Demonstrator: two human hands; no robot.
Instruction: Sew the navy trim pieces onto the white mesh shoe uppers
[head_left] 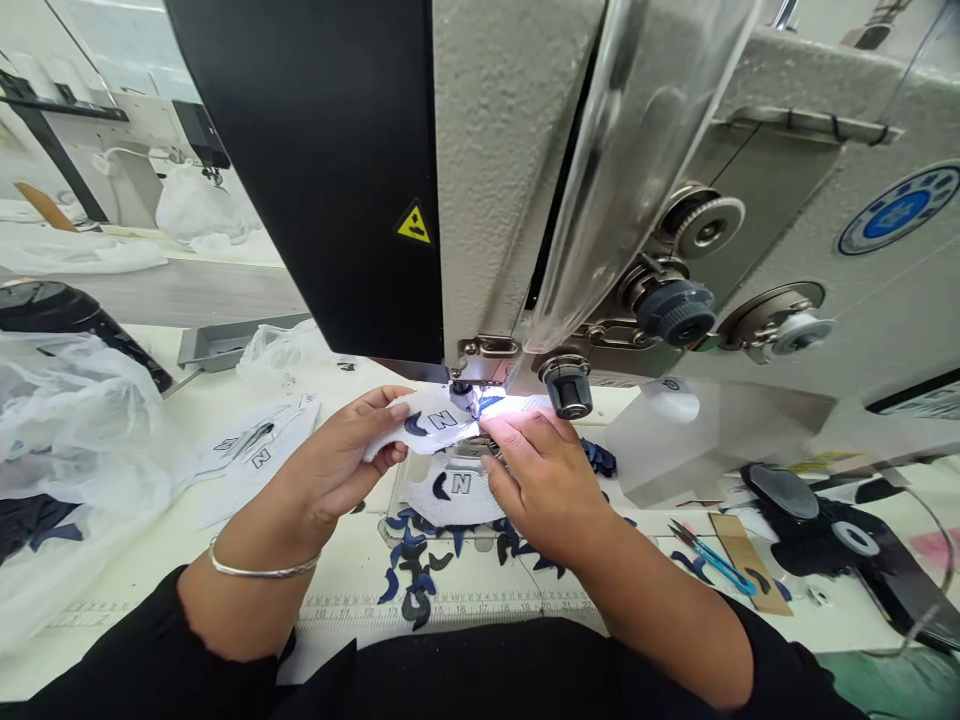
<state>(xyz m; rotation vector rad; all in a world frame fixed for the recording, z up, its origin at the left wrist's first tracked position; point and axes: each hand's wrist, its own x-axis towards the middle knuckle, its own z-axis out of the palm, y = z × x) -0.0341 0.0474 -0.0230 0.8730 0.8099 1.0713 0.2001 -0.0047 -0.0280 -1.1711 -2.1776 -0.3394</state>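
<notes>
My left hand [341, 462] is closed on the left end of a white fabric piece [431, 422] marked with an "N" and a dark curved patch. It holds the piece under the needle area [466, 392] of a sewing machine [525, 180]. My right hand [541, 478] presses its fingertips down on the right side of the same piece, beside the presser foot. A second white "N" piece [454, 490] lies just below, between both hands. Several small dark blue curved patches [412, 585] are scattered on the table in front of me.
A stack of white "N" pieces [255, 450] lies at left beside clear plastic bags [67, 440]. Blue thread snips [712, 558] and a brown card strip [746, 560] lie at right. A ruler strip [450, 605] runs along the table's near edge. Another machine stands far left.
</notes>
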